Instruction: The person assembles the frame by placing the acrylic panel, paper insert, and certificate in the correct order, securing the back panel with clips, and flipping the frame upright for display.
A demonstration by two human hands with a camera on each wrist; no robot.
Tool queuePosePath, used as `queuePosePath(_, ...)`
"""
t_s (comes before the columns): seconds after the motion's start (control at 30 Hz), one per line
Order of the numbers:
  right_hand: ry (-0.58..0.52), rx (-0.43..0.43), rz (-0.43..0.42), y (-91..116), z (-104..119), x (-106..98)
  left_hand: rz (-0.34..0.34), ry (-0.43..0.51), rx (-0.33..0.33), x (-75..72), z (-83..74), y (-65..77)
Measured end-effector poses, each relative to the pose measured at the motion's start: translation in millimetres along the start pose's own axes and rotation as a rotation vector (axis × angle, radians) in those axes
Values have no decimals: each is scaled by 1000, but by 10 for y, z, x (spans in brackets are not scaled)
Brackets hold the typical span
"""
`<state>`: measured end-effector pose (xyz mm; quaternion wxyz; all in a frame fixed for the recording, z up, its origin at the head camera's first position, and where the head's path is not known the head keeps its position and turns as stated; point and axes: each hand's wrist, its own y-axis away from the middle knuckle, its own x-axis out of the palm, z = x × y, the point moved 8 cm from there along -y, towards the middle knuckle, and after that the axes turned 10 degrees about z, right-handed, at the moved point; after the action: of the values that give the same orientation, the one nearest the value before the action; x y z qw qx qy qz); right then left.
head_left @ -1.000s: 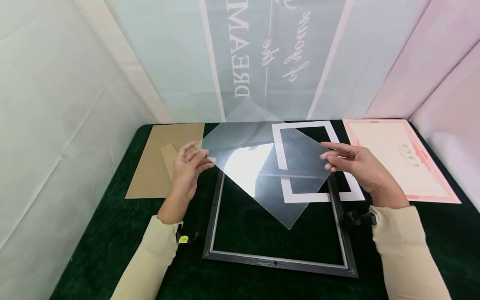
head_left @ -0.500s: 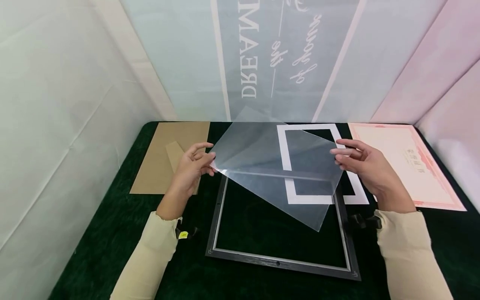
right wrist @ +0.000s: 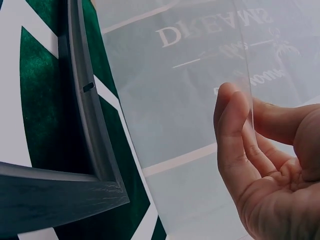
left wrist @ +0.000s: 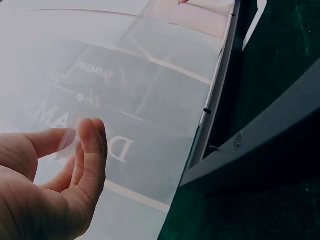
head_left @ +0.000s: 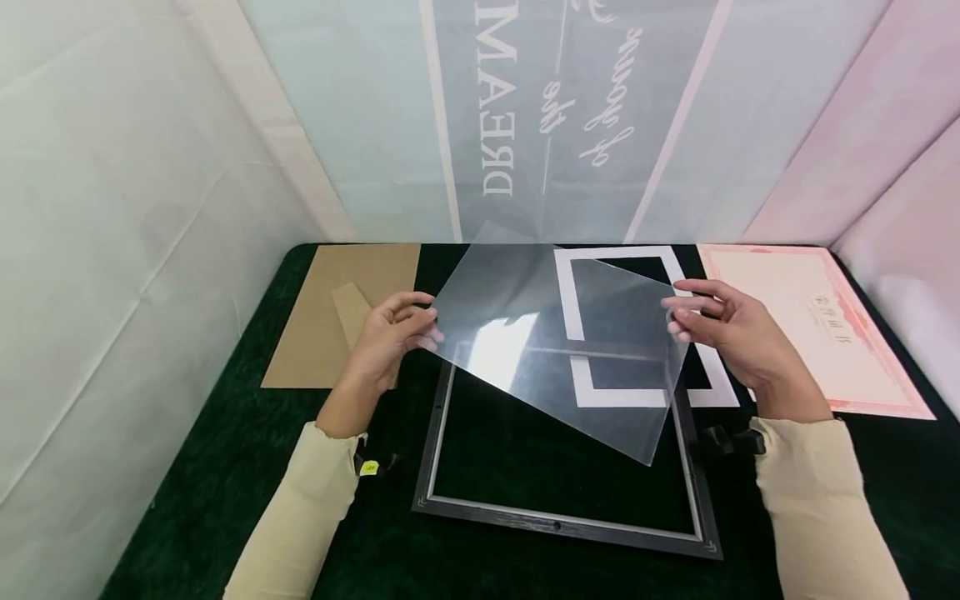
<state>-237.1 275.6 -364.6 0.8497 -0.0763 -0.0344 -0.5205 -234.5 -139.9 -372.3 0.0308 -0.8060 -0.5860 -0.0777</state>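
Observation:
A clear transparent sheet [head_left: 517,292] is held up at a slant above a dark grey picture frame [head_left: 555,527]. My left hand [head_left: 386,337] pinches the sheet's left edge between thumb and fingers. At the opposite edge, my right hand [head_left: 735,337] grips it the same way. Close up in the left wrist view, the thumb and fingers of my left hand [left wrist: 65,185] sit on either face of the sheet [left wrist: 165,115]. The right wrist view has my right hand [right wrist: 270,165] around the sheet's edge, with a corner of the frame [right wrist: 95,145] beyond.
A white mat board [head_left: 615,252] with a rectangular opening lies partly under the frame. A brown backing board [head_left: 300,333] rests at the back left. At the back right lies a pink-bordered certificate [head_left: 787,325]. Dark green cloth [head_left: 225,500] covers the table; a printed curtain [head_left: 375,125] hangs behind.
The sheet has turned between my hands, its near corner swinging to the right. Both hands have shifted slightly right in the head view, which has itself moved a little. The frame stays put.

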Motion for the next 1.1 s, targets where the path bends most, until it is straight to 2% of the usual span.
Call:
queuePosePath(0.1, 14, 4, -5, 0, -16, -6, 14, 21, -16, -10, 42, -16)
queuePosePath(0.3, 34, 27, -4, 20, -49, -29, 31, -15, -46, -28, 97, -19)
queuePosePath(0.5, 203, 127, -69, 56, -74, -96, 67, -52, -45, -2, 117, -28)
queuePosePath(0.63, 313, 181, -62, 71, -84, -101, 92, -83, -53, 19, 142, -42)
queuePosePath(0.8, 411, 214, -36, 75, -94, -98, 113, -138, -61, 34, 168, -54)
queuePosePath(1.1, 445, 230, -16, 69, -89, -92, 134, -281, -86, 53, 180, -39)
